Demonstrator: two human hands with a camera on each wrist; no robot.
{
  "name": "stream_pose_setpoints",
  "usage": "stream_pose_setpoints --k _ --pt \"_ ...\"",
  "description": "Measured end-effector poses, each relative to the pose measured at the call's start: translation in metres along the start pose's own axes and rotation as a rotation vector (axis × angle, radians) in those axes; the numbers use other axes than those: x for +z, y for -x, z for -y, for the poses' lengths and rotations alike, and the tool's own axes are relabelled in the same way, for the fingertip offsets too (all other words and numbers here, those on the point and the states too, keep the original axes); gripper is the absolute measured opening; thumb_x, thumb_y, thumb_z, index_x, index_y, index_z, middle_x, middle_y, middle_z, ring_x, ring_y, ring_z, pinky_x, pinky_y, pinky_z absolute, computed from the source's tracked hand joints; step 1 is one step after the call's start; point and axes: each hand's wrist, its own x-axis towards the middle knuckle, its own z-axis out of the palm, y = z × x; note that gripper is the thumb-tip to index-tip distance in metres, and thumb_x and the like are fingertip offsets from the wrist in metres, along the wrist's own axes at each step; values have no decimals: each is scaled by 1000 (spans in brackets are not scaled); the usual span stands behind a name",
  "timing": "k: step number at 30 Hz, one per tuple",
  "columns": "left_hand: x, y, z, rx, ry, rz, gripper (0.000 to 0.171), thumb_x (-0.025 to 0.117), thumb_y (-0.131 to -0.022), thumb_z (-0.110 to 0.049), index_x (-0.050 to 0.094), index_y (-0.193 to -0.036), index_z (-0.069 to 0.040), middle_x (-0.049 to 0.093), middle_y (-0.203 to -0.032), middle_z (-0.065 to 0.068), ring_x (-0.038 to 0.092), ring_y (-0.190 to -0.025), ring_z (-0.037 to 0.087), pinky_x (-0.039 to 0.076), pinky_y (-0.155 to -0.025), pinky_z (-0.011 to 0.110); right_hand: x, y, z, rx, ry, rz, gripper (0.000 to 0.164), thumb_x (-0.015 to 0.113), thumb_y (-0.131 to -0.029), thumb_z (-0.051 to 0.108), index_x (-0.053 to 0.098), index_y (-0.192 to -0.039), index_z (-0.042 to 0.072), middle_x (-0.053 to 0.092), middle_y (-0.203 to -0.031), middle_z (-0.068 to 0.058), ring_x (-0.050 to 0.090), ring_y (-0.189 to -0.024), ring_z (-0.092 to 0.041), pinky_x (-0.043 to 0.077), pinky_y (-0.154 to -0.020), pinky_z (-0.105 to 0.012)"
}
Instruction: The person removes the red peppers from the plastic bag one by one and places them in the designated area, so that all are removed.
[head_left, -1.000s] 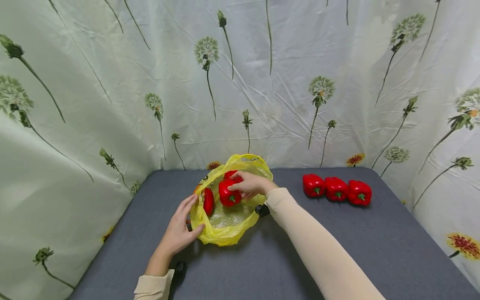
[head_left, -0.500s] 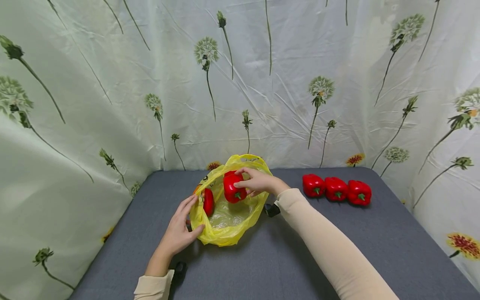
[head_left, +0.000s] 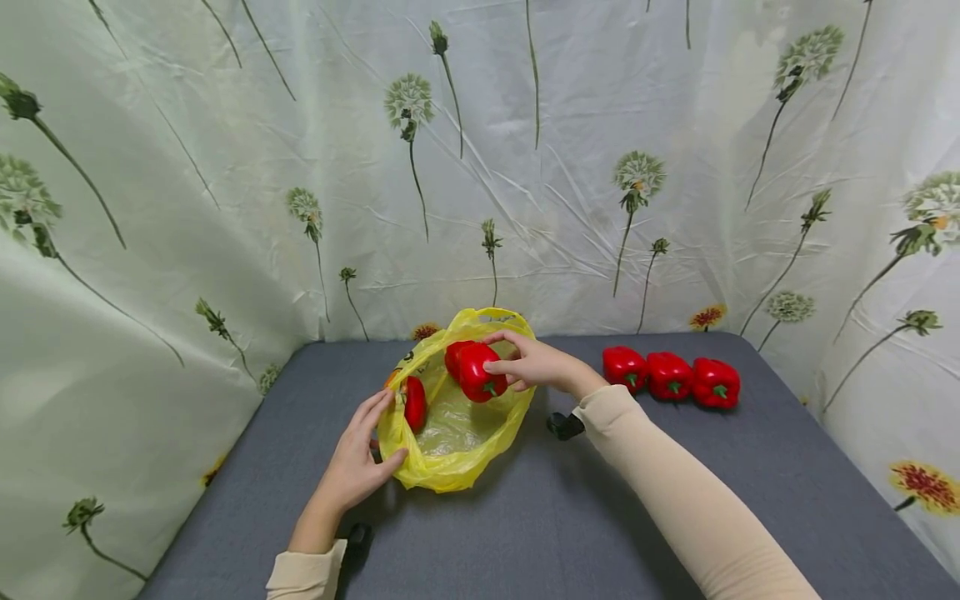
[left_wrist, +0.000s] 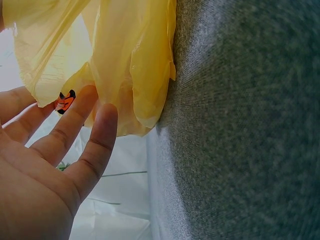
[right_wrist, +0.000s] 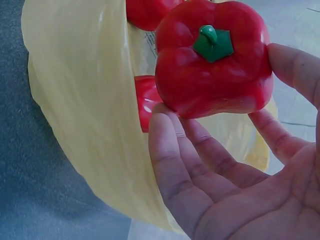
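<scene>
A red bell pepper [head_left: 482, 372] with a green stem is gripped by my right hand [head_left: 542, 367] over the mouth of a yellow plastic bag [head_left: 442, 473]. The right wrist view shows the thumb and fingers around this held pepper [right_wrist: 215, 75]. Inside the bag, another red pepper [head_left: 454, 360] shows behind the held one, and a further red one [head_left: 415, 403] lies by the left wall. My left hand [head_left: 354, 468] touches the bag's left side from outside. Its fingers look extended and spread against the yellow plastic [left_wrist: 120, 60] in the left wrist view.
Three red bell peppers [head_left: 669, 377] stand in a row at the back right of the dark grey table [head_left: 600, 517]. A pale curtain [head_left: 555, 167] with a dandelion print hangs behind and along the sides.
My right hand has drawn the pepper to the right and slightly up within the bag's mouth, revealing the pepper behind it again. The left hand and the row of peppers stay put.
</scene>
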Motion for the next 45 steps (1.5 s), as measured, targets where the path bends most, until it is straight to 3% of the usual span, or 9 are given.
stream_pose_setpoints --k 5,13,25,38,45 --pt "-1 0 -1 0 6 2 87 82 -88 -18 42 -164 -4 42 -168 19 55 -134 38 55 -80 32 -7 8 -4 -11 12 -26 60 69 -105 31 44 -159 21 65 -135 -20 69 -102 -29 59 -93 -49" --pt "-2 0 -3 -11 2 7 87 82 -88 -18 42 -164 -5 41 -168 19 54 -136 40 56 -81 34 -15 24 -14 -20 4 -62 61 69 -105 35 44 -159 23 65 -136 -19 70 -108 -26 61 -89 -39" --pt "-3 -1 -3 -18 -4 10 88 82 -88 -20 42 -165 -6 41 -168 19 54 -137 40 57 -81 34 -25 51 -31 -23 12 -116 64 69 -104 39 42 -160 23 59 -146 -23 68 -120 -33 60 -102 -53" --pt "-2 0 -4 -13 -2 9 87 81 -88 -21 42 -164 -5 42 -167 20 55 -137 41 57 -81 35 -37 76 -50 -2 -8 -178 69 73 -102 43 42 -161 25 60 -143 -20 66 -122 -32 61 -100 -49" --pt "-2 0 -5 -9 -2 4 87 81 -88 -19 42 -164 -5 42 -166 20 55 -136 41 57 -81 34 -43 88 -64 -9 -23 -200 70 72 -102 39 40 -162 22 59 -145 -23 64 -126 -34 59 -103 -54"
